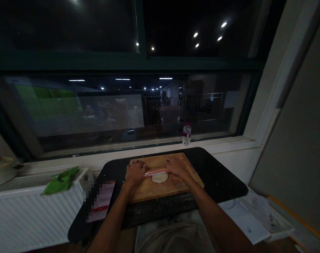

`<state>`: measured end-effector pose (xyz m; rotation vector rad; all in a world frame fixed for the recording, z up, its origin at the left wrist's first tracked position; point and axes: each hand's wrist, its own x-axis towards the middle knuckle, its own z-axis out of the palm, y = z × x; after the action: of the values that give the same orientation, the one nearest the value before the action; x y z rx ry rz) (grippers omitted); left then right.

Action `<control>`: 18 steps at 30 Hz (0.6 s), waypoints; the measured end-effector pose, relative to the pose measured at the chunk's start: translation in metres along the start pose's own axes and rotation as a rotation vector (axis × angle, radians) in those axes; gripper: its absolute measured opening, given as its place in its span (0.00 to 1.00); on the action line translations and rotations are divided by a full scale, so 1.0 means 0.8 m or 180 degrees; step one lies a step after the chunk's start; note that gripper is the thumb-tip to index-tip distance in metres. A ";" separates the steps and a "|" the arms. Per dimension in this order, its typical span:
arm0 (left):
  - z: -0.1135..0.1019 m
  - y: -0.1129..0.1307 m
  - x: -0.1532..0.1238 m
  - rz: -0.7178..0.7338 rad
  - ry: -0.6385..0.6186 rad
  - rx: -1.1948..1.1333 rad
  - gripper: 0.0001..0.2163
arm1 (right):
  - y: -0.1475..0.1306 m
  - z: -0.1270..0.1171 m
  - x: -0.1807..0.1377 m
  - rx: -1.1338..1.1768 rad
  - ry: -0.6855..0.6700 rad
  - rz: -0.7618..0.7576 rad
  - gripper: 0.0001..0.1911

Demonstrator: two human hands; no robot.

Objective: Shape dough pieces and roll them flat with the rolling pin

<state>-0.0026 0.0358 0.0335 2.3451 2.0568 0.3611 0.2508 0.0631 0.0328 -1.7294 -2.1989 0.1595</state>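
Observation:
A wooden board (165, 189) lies on a black table (218, 175) under a dark window. On the board sits a small pale disc of dough (160, 179). A thin pink-and-white rolling pin (155, 173) lies across the dough's far edge. My left hand (135, 173) presses on the pin's left end, fingers curled over it. Over the pin's right end rests my right hand (176, 166), fingers bent down on it. Both forearms reach in from the bottom of the view.
A small water bottle (186, 134) stands on the window sill behind the board. A pink packet (103, 201) lies at the table's left. A green cloth (62, 180) sits on the white radiator, a bowl (0, 170) at far left, papers (257, 216) at right.

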 end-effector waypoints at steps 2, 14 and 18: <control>0.000 0.000 -0.002 0.0012 -0.0021 0.0022 0.22 | 0.001 0.002 -0.002 -0.0010 0.0061 -0.0023 0.21; 0.007 0.004 -0.019 0.0018 0.0013 0.0230 0.21 | -0.012 0.002 -0.039 -0.0246 0.0376 0.0097 0.21; 0.006 0.007 -0.033 0.0177 0.0033 0.0475 0.21 | -0.013 0.004 -0.054 -0.0321 0.0447 0.0034 0.19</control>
<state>0.0005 0.0098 0.0248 2.4927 2.0958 0.2280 0.2491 0.0190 0.0244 -1.7484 -2.1293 -0.0694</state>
